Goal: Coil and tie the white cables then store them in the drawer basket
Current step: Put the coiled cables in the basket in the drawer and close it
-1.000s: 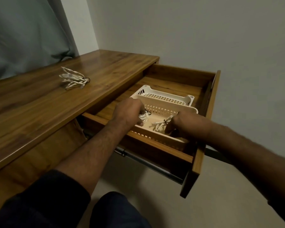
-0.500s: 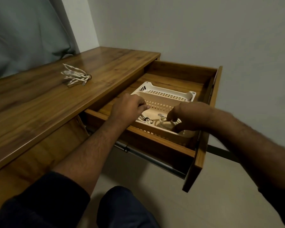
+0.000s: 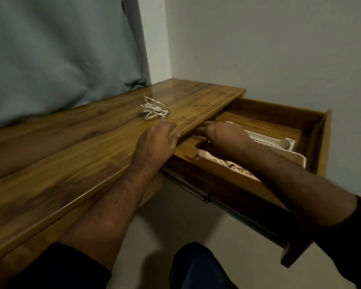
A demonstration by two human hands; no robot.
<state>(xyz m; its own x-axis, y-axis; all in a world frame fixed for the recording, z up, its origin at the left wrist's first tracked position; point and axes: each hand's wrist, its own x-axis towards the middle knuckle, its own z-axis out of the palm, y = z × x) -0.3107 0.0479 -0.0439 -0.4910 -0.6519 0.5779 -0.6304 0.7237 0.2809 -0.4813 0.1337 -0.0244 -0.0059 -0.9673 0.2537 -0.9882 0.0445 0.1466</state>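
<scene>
Wood tabletop (image 3: pixel 71 147): the left hand (image 3: pixel 154 142) is held over its front edge, with the fingers (image 3: pixel 171 127) loosely extended and nothing gripped in them.
Right hand (image 3: pixel 223 140): it is held above the open drawer (image 3: pixel 279 113), palm down; its fingers (image 3: pixel 202 130) are stretched toward the tabletop edge, slightly apart, and nothing is seen held (the picture is blurred here).
Coiled white cable (image 3: pixel 153 110): it lies on the tabletop just beyond the left fingers, not touched by them; a dark tie shows at its right end.
White basket (image 3: pixel 288 144): it is set inside the drawer, under and behind the right hand.
Stored cables (image 3: pixel 231 164): white cable pieces are seen in the basket beneath the right wrist, mostly hidden by the forearm.
Dark sleeves (image 3: pixel 354 230): they are seen on both arms.
</scene>
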